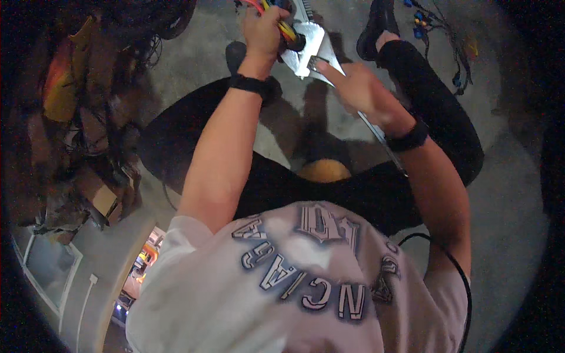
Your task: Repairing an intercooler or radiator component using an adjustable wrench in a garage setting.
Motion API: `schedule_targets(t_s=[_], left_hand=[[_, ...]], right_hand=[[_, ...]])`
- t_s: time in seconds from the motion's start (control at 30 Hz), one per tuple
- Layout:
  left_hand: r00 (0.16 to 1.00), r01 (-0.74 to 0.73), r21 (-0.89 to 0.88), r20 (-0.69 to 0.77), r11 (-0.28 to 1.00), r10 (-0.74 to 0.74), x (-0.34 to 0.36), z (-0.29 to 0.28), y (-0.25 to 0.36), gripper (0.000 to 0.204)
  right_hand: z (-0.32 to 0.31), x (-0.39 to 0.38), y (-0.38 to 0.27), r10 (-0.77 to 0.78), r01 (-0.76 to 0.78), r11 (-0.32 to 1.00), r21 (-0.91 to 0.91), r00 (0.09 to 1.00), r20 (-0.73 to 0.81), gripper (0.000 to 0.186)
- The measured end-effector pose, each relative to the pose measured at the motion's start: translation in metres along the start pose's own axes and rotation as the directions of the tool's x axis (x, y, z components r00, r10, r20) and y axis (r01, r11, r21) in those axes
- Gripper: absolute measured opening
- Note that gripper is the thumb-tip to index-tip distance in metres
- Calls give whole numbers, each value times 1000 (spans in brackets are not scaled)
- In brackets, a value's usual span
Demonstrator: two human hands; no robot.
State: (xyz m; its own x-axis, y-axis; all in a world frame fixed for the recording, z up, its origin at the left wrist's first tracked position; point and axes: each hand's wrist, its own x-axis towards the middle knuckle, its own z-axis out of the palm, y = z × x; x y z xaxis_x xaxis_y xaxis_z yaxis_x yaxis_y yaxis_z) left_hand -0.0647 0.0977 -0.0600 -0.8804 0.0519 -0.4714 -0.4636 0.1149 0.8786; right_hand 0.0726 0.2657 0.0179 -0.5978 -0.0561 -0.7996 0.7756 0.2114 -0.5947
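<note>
A big silver adjustable wrench lies across the top middle, its head by my left hand and its handle running down to the right beneath my right forearm. My right hand is closed around the handle, a fingertip on the dark knurled adjusting screw. My left hand grips a bundle of red, yellow and black cables at the top edge. The bundle's dark round end is against the wrench head; whether the jaws clamp it I cannot tell. The far end of the bundle is cut off.
Dark wires with blue connectors lie on the floor at upper right. To the left are an orange-yellow piece, a cardboard piece and dark clutter. My bent legs flank a round tan surface. A black cable curves beside my right arm.
</note>
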Motion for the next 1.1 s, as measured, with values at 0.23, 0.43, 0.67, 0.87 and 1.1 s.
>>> schedule_targets(t_s=[0.23, 0.43, 0.67, 0.87, 1.1], left_hand=[[954, -288, 290, 6, 913, 300, 12, -40, -30, 21], [992, -123, 156, 30, 980, 120, 19, -65, -24, 17], [987, -88, -237, 108, 968, 116, -23, -64, 0, 17], [991, 17, -40, 137, 999, -11, -43, -79, 5, 23], [967, -49, -122, 242, 991, 78, -55, -65, 10, 30]], right_hand=[[6, 12, 10, 43, -50, 980, -195, 998, -40, 41], [1, -1, 4, -859, 675, 80, -733, 420, 293, 54], [-9, -4, -47, -159, 227, 786, -575, 973, 166, 50], [-17, 16, -48, -181, 263, 703, -661, 965, 191, 72], [-24, 17, -60, -184, 357, 682, -638, 928, 323, 68]])
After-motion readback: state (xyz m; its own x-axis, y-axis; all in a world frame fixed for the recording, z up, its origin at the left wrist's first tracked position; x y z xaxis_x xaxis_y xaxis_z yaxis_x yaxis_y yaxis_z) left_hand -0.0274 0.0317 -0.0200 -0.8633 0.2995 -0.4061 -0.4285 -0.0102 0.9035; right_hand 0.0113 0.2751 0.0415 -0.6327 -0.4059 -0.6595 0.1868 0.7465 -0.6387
